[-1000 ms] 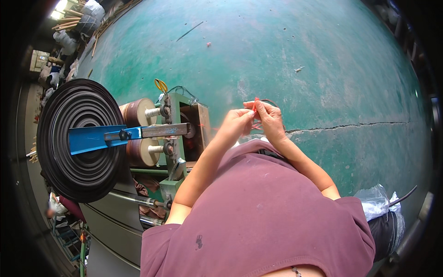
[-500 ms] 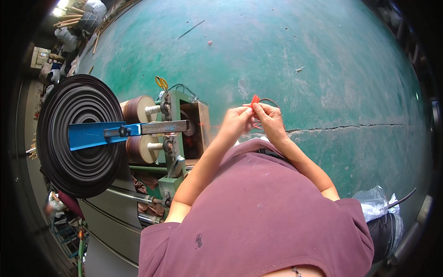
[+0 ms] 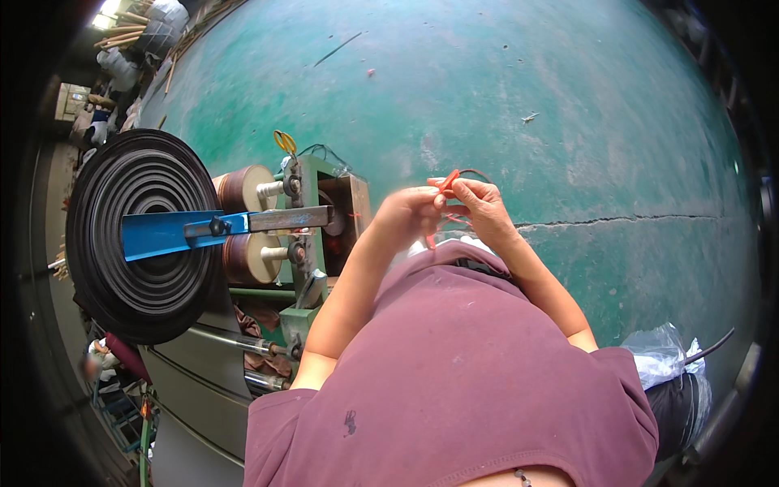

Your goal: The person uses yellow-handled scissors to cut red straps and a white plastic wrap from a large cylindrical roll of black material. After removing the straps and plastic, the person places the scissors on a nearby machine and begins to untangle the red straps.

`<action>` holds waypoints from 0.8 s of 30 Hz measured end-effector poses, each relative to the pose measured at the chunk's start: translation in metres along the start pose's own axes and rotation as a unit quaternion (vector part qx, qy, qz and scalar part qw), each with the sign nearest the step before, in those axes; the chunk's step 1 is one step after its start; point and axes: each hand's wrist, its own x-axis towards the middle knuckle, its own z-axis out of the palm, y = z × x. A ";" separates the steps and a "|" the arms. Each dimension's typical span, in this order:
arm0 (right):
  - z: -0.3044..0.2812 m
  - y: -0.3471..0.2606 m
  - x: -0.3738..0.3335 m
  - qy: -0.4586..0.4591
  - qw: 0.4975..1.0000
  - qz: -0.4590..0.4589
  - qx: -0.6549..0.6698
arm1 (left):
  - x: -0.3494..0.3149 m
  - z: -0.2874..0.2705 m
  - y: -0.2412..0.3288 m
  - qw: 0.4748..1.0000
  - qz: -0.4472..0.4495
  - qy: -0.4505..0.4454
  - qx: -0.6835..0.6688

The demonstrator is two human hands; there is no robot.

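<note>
Both of my hands meet in front of my waist, over the green floor. My left hand point(image 3: 408, 213) is slightly blurred, its fingers pinched on a thin orange-red strip point(image 3: 449, 179). Thumb and forefinger of my right hand point(image 3: 485, 208) close on the same strip from the other side. A loose part of the strip hangs below the hands, next to my shirt. Behind the right fingers a thin dark cord point(image 3: 475, 172) curves out; where it ends is hidden.
At my left stands a machine with a large dark roll point(image 3: 97, 243), a blue bracket point(image 3: 166, 234), two brown-wound spools point(image 3: 243, 189) and a green frame point(image 3: 312, 183). Yellow-handled scissors point(image 3: 284, 142) stick up from it. Clear plastic point(image 3: 656, 355) lies at lower right. A crack point(image 3: 600, 223) crosses the floor.
My left hand has shifted slightly left and down, its fingers curling differently. The strip now leans more to the right, and an orange-red end hangs lower below the hands.
</note>
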 end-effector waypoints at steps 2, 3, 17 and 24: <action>-0.002 0.003 -0.001 -0.012 1.000 -0.010 -0.020 | 0.001 -0.006 -0.002 1.000 -0.006 -0.018 -0.015; -0.003 0.004 -0.002 -0.016 0.999 -0.014 -0.030 | 0.002 -0.007 -0.003 1.000 -0.006 -0.013 0.002; -0.008 0.018 0.001 0.090 0.992 -0.019 -0.091 | 0.015 0.004 -0.025 0.962 0.120 0.116 0.214; -0.013 0.025 0.008 0.166 0.944 -0.140 -0.251 | 0.004 -0.026 -0.033 0.941 0.003 0.101 0.323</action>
